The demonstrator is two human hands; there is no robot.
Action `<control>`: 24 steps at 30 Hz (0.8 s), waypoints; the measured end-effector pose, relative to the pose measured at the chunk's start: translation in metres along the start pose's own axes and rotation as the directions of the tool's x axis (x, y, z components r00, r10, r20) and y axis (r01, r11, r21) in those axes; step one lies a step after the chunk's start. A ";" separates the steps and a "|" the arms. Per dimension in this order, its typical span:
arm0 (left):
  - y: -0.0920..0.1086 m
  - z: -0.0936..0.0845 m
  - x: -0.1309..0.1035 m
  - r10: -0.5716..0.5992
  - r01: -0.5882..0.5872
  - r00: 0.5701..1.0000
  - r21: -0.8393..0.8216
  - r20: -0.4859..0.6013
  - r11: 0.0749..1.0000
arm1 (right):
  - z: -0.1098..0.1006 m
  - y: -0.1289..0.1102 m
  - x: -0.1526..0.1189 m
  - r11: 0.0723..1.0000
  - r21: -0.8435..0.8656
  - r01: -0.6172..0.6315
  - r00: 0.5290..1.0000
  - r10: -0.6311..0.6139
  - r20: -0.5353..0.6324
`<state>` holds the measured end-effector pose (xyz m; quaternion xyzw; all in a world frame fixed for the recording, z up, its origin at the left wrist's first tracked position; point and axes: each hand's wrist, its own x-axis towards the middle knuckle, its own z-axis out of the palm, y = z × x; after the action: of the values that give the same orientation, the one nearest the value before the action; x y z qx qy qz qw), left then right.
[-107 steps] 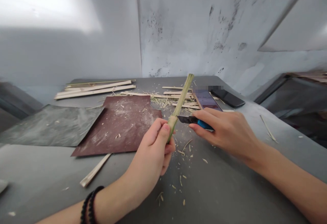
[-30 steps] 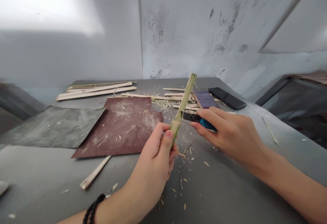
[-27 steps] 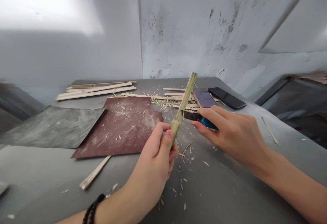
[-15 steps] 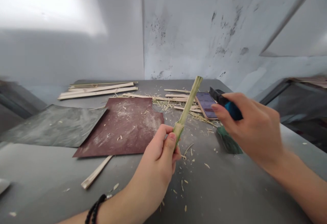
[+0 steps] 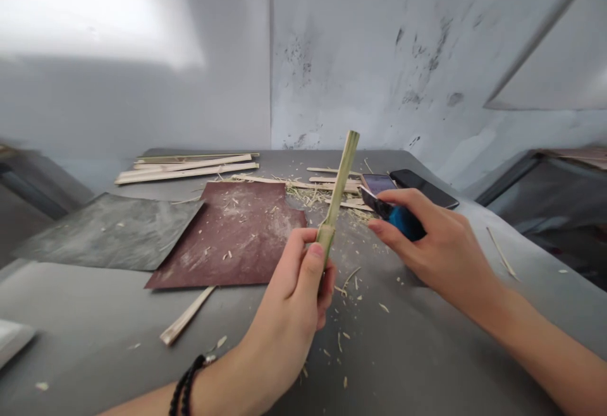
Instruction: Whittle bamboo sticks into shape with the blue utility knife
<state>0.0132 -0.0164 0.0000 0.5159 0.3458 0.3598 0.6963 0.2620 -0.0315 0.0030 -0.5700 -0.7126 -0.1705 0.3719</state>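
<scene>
Bamboo stick [image 5: 340,185], tilted slightly off upright, pinched at its lower end by the left hand [image 5: 298,293], fingers clamped round it above the table [image 5: 427,353]. Right hand [image 5: 434,245], just right of the stick, fingers closed on a blue-handled knife [image 5: 386,210], blade apart from the stick. Behind the stick: sandpaper [image 5: 234,236], shavings [image 5: 313,195], phones [image 5: 379,183].

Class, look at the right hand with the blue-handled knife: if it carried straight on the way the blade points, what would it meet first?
Most likely the bamboo stick held upright by the left hand; the knife in the right hand points leftward at it, though depth is uncertain.
</scene>
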 end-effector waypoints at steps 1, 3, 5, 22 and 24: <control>0.000 0.000 -0.001 0.027 -0.027 1.000 -0.003 -0.010 1.000 | 0.001 -0.001 0.000 1.000 0.018 0.003 1.000 -0.003 0.009; 0.001 -0.002 -0.002 0.099 -0.099 0.994 0.003 -0.038 0.995 | 0.003 -0.003 0.002 0.998 0.058 0.006 1.000 -0.007 0.024; 0.002 -0.004 -0.003 0.190 -0.188 0.979 0.026 -0.072 0.982 | 0.004 -0.004 0.006 0.994 0.106 0.007 0.999 -0.012 0.041; 0.113 -0.047 0.027 0.346 -0.410 0.912 0.461 0.219 0.787 | -0.037 -0.018 0.042 0.891 0.437 -0.124 0.848 -0.134 0.512; 0.127 -0.049 0.024 0.296 -0.414 0.907 0.502 0.300 0.760 | -0.041 -0.020 0.047 0.895 0.427 -0.130 0.807 -0.155 0.570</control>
<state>-0.0350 0.0541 0.1085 0.7851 0.2578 0.3154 0.4665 0.2532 -0.0326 0.0680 -0.4888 -0.8158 0.1803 0.2510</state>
